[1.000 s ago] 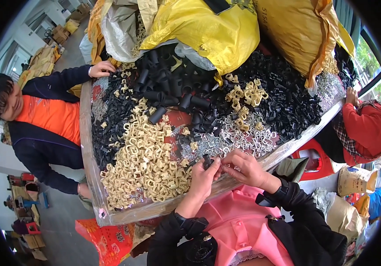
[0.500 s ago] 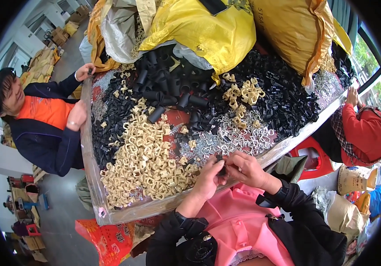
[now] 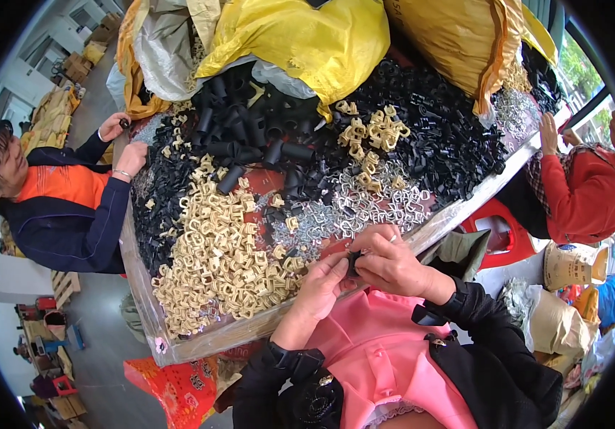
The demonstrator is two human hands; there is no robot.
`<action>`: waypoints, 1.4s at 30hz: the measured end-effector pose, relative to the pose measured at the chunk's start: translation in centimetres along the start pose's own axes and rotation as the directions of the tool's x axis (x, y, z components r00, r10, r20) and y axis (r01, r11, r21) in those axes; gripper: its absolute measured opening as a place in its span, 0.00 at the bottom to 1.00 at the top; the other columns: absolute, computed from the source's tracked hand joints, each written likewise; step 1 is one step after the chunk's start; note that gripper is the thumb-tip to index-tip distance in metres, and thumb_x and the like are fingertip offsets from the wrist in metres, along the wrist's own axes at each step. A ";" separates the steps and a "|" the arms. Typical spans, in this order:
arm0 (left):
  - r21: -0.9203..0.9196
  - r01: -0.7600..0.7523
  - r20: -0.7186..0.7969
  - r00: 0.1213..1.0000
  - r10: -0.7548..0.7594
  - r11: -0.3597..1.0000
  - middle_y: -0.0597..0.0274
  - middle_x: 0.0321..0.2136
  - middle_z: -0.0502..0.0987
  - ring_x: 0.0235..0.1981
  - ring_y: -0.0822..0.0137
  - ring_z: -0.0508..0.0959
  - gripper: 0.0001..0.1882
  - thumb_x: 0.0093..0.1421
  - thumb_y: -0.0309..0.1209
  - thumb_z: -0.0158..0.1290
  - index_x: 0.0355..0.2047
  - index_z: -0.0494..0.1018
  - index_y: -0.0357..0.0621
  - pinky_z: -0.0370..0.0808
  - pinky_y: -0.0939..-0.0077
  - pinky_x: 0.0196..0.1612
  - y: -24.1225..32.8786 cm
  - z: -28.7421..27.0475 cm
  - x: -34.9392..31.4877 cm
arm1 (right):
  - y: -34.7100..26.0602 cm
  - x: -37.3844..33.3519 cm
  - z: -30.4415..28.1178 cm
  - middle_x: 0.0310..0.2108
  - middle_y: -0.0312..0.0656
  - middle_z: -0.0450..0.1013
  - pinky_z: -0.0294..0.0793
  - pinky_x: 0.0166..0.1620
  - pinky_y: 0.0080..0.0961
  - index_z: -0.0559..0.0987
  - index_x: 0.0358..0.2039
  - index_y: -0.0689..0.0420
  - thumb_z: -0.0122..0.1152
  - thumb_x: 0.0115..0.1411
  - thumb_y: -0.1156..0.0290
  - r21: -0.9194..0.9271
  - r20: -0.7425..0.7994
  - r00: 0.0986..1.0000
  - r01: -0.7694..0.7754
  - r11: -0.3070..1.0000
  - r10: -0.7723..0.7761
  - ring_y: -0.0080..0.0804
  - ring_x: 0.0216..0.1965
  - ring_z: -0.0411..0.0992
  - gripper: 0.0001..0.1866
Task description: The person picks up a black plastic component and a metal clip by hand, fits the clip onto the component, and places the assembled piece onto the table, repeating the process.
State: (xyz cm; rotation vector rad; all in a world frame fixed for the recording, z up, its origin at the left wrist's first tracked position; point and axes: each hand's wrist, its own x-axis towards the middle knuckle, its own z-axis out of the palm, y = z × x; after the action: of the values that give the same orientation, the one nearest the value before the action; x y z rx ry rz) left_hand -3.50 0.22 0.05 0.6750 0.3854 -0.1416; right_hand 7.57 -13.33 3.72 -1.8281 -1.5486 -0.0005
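Above the near edge of the table, my left hand (image 3: 321, 287) pinches a small black plastic part (image 3: 353, 263) between thumb and fingers. My right hand (image 3: 394, 264) grips the same part from the other side, its fingers bent over the top. Whether a smaller piece sits in the right fingertips is hidden. Just beyond the hands lie bent silver metal loops (image 3: 393, 194) and a scatter of tiny metal pieces (image 3: 300, 230). To the left spreads a big heap of cream plastic clips (image 3: 211, 261).
Black tubes (image 3: 239, 127) and small black parts (image 3: 443, 125) cover the table's far half, behind them a yellow sack (image 3: 300, 43) and an orange sack (image 3: 457, 43). A wooden rim (image 3: 229, 344) edges the table. Co-workers sit left (image 3: 64, 193) and right (image 3: 582, 193).
The view has shifted slightly, so the table appears further left. My right fingers have closed further over the black part. The left co-worker's lower hand has moved up along the table edge.
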 end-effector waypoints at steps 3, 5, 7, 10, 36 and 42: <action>0.013 0.003 0.022 1.000 -0.004 1.000 0.64 0.35 0.71 0.33 0.73 0.72 0.14 0.59 0.32 0.42 0.45 0.64 0.40 0.70 0.78 0.35 0.0 0.2 -0.1 | 0.1 0.0 0.2 0.36 0.38 0.63 0.56 0.40 0.34 0.71 0.22 0.55 0.57 0.38 0.74 0.016 -0.020 0.999 0.035 0.999 -0.035 0.36 0.39 0.61 0.08; 0.031 0.012 0.043 0.999 -0.013 0.999 0.63 0.36 0.70 0.33 0.73 0.72 0.15 0.59 0.32 0.41 0.45 0.63 0.39 0.71 0.77 0.36 -0.1 0.4 -0.1 | 0.1 -0.1 0.2 0.36 0.38 0.63 0.56 0.40 0.34 0.71 0.22 0.55 0.57 0.38 0.74 0.013 -0.009 1.000 0.024 1.000 -0.024 0.36 0.40 0.61 0.08; 0.038 0.016 0.054 0.998 -0.018 0.999 0.63 0.36 0.70 0.34 0.73 0.72 0.15 0.59 0.32 0.41 0.45 0.63 0.39 0.71 0.77 0.37 -0.3 0.4 -0.2 | 0.0 -0.2 0.2 0.36 0.37 0.63 0.56 0.40 0.33 0.71 0.21 0.55 0.57 0.36 0.74 0.008 0.018 1.000 0.006 1.000 -0.006 0.36 0.40 0.61 0.08; 0.114 0.036 0.026 0.999 -0.039 0.993 0.63 0.37 0.70 0.34 0.73 0.72 0.15 0.59 0.31 0.41 0.46 0.63 0.39 0.71 0.76 0.38 -0.6 0.3 -0.2 | 0.0 -0.2 0.1 0.36 0.37 0.63 0.56 0.40 0.32 0.71 0.21 0.56 0.57 0.36 0.75 0.011 0.060 0.998 -0.037 0.999 0.036 0.36 0.41 0.61 0.08; -0.093 0.080 0.052 0.996 -0.075 0.992 0.49 0.38 0.71 0.37 0.63 0.73 0.15 0.57 0.29 0.44 0.44 0.62 0.35 0.72 0.76 0.39 -0.5 -0.2 2.2 | 9.9 -3.2 0.0 0.23 0.42 0.66 0.65 0.28 0.29 0.68 0.25 0.58 0.53 0.48 0.73 -0.404 -0.071 0.920 -0.380 0.832 0.385 0.39 0.26 0.67 0.05; -0.141 0.017 0.043 0.999 -0.011 0.990 0.51 0.38 0.71 0.38 0.63 0.73 0.14 0.57 0.29 0.44 0.42 0.63 0.37 0.71 0.74 0.40 -0.9 -0.3 2.4 | 8.6 -2.4 -0.9 0.19 0.34 0.67 0.64 0.23 0.17 0.68 0.26 0.61 0.53 0.52 0.77 0.398 -0.135 0.712 -0.598 0.695 0.690 0.21 0.19 0.66 0.04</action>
State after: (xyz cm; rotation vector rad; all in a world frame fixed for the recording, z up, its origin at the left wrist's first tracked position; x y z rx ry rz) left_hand -1.56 -0.25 -1.64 0.5284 0.3561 -0.1403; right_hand 14.67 -15.98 -1.09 -1.9069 -0.5872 0.3098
